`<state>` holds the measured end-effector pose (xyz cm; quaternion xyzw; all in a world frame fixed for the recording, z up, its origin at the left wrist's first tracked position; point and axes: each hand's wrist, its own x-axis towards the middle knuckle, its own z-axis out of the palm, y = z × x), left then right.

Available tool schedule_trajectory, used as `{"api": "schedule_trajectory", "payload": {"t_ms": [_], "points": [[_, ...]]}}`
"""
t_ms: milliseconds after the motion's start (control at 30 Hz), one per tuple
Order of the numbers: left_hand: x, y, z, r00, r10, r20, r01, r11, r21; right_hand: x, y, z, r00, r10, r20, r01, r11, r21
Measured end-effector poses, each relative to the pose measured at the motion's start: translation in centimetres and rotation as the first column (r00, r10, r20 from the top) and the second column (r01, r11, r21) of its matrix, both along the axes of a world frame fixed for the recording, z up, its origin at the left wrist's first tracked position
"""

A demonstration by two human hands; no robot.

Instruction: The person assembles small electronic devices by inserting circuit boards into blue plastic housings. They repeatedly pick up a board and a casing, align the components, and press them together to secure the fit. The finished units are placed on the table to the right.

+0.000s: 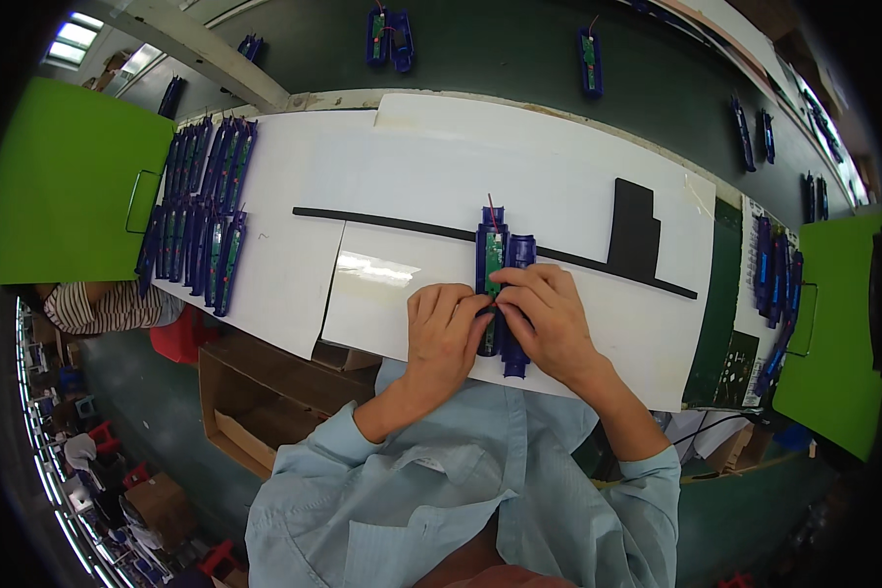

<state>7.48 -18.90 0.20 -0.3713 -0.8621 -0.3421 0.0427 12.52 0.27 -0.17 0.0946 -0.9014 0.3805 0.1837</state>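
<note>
On the white tabletop (387, 318), near the front edge, lies an opened blue case (521, 251) with a green board (493, 253). The left hand (444, 328) and right hand (551, 318) meet over it, fingertips gathered; whether either grip pinches anything, I can't tell. A black strip (392, 221) runs behind. Similar cases (214, 250) crowd the left end, beside a green panel (69, 186). A brown box (284, 372) sits below.

The hands (441, 325) (551, 318) partly hide the green board (494, 255) — exact contact too small to tell.
</note>
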Motion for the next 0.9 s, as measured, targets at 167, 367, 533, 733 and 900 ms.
{"api": "schedule_trajectory", "payload": {"t_ms": [167, 367, 533, 733, 900], "points": [[-0.2, 0.4, -0.8, 0.997, -0.044, 0.069, 0.037, 0.995, 0.094, -0.1, -0.3, 0.0, 1.000, -0.009, -0.024, 0.011, 0.995, 0.100], [-0.1, 0.3, -0.8, 0.995, -0.089, -0.032, 0.092, 0.992, 0.084, 0.0, -0.4, 0.4, 1.000, -0.016, 0.003, 0.016, 0.995, 0.094], [2.2, -1.9, 0.2, 0.993, -0.118, 0.021, 0.116, 0.988, 0.103, -0.2, 0.6, 1.7, 0.989, -0.010, 0.145, 0.026, 0.994, -0.109], [2.5, -3.1, -1.9, 0.974, -0.218, -0.067, 0.216, 0.976, -0.029, -1.4, 1.5, 3.2, 0.910, 0.057, 0.412, -0.026, 0.996, -0.080], [2.4, -3.1, -2.1, 0.972, -0.225, -0.067, 0.224, 0.974, -0.023, -2.1, 1.4, 3.2, 0.906, 0.080, 0.415, -0.069, 0.997, -0.040]]}}
